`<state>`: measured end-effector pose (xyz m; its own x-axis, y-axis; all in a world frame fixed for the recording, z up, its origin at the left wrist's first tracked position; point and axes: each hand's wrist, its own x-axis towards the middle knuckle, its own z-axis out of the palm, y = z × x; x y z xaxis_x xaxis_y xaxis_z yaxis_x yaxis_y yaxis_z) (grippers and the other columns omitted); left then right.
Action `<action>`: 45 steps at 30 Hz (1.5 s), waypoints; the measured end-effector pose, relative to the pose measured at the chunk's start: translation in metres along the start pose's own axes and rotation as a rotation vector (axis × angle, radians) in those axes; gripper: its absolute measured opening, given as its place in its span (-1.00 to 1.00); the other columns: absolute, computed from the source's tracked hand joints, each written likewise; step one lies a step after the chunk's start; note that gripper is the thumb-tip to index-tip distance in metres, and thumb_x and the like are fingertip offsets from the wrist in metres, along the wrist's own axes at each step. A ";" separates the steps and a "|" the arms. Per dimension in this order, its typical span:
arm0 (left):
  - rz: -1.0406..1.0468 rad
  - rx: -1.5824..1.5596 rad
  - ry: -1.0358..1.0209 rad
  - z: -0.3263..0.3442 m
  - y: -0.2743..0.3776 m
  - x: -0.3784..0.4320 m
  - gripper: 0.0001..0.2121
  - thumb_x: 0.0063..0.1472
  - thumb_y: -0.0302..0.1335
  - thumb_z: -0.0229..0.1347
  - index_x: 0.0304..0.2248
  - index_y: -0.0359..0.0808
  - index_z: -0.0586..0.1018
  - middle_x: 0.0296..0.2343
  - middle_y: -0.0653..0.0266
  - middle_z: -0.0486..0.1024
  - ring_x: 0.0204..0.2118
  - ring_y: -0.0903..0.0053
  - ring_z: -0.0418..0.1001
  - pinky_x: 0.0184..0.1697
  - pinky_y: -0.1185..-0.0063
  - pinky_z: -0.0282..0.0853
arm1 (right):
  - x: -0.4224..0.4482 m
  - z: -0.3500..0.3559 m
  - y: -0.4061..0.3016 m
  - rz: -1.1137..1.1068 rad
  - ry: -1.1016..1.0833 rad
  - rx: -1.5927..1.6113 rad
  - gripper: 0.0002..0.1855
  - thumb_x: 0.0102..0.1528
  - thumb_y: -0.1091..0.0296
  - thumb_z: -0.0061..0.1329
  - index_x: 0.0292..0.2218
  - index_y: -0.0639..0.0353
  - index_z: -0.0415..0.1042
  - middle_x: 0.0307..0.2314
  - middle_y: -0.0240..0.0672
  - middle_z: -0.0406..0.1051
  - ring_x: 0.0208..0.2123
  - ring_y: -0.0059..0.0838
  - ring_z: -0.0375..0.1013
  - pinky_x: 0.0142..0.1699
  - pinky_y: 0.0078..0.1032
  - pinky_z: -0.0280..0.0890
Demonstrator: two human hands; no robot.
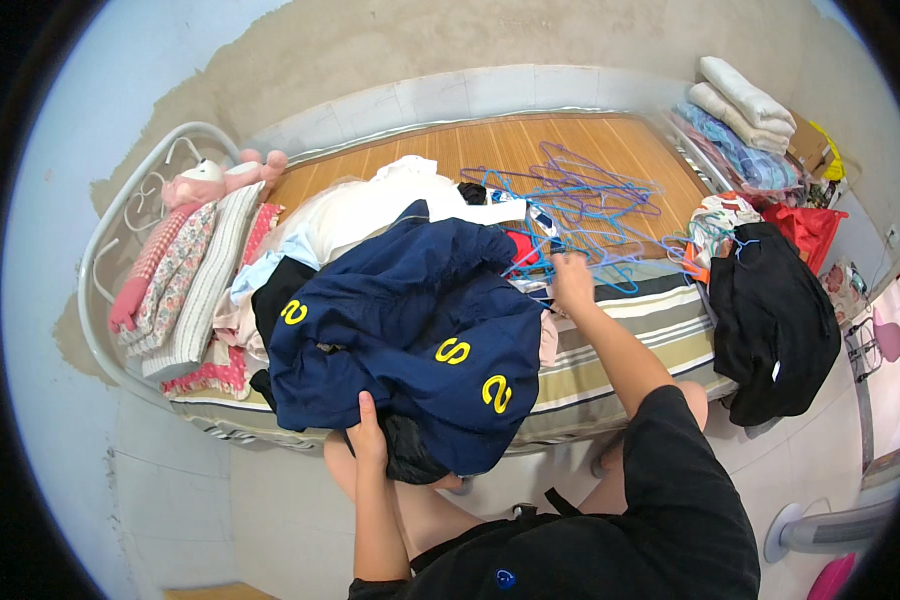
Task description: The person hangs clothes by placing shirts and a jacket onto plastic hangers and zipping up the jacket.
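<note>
A navy blue jacket (397,322) with yellow letters lies spread at the bed's front edge and partly over my lap. My left hand (370,435) grips its lower edge, thumb on top, with black fabric (412,450) showing beneath. My right hand (574,285) is at the near side of a tangled heap of blue and purple clothes hangers (592,187). Its fingertips point into the heap, and whether they hold a hanger is unclear. Behind the jacket is a pile of white garments (390,195); a red piece of cloth (523,247) shows beside the jacket.
Folded pillows (202,277) and a pink plush toy (202,180) rest against the white metal headboard (90,247). Black clothing (772,322) hangs over the bed's right end. Folded bedding (742,112) is stacked beyond it. A grey fan (825,532) stands at lower right.
</note>
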<state>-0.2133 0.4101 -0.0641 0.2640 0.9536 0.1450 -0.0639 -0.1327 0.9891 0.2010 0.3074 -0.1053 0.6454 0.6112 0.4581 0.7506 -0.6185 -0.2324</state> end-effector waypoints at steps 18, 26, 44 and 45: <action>-0.120 -0.114 -0.073 0.043 0.032 -0.024 -0.46 0.20 -0.21 -0.02 0.00 -0.51 0.24 -0.01 0.17 0.21 0.02 0.43 0.17 0.09 0.54 0.04 | -0.050 -0.029 0.092 0.167 -0.198 -0.087 -0.61 -0.09 0.35 -0.03 -0.17 0.12 0.26 -0.38 -0.16 0.39 -0.34 -0.10 0.41 -0.19 -0.21 0.21; -0.128 -0.125 -0.088 0.049 0.031 -0.035 -0.46 0.20 -0.20 -0.01 -0.01 -0.51 0.25 -0.01 0.19 0.22 0.02 0.44 0.18 0.10 0.53 0.04 | -0.035 -0.058 0.060 0.115 0.027 0.036 -0.70 -0.08 0.26 0.05 -0.27 0.08 0.36 -0.53 -0.22 0.45 -0.43 -0.22 0.42 -0.27 -0.30 0.09; -0.228 0.139 -0.178 0.141 0.043 -0.074 -0.41 0.16 -0.10 0.00 -0.14 -0.61 0.38 -0.08 0.01 0.33 -0.05 0.40 0.29 0.04 0.59 0.13 | -0.087 -0.074 0.134 0.505 0.065 0.015 -0.37 -0.12 0.43 -0.04 0.04 -0.02 0.18 0.06 -0.03 0.04 0.12 -0.09 -0.03 0.15 -0.17 -0.07; -0.225 0.144 -0.181 0.143 0.042 -0.073 -0.41 0.16 -0.10 0.00 -0.14 -0.61 0.38 -0.08 0.01 0.33 -0.05 0.40 0.29 0.04 0.59 0.13 | -0.085 -0.072 0.138 0.594 -0.048 0.005 -0.37 -0.09 0.39 -0.05 0.05 -0.08 0.16 0.09 -0.04 -0.01 0.15 -0.09 -0.09 0.17 -0.11 -0.13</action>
<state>-0.0974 0.2964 -0.0299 0.4235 0.9016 -0.0884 0.1494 0.0268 0.9884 0.2397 0.1344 -0.1151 0.9605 0.1835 0.2090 0.2600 -0.8591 -0.4409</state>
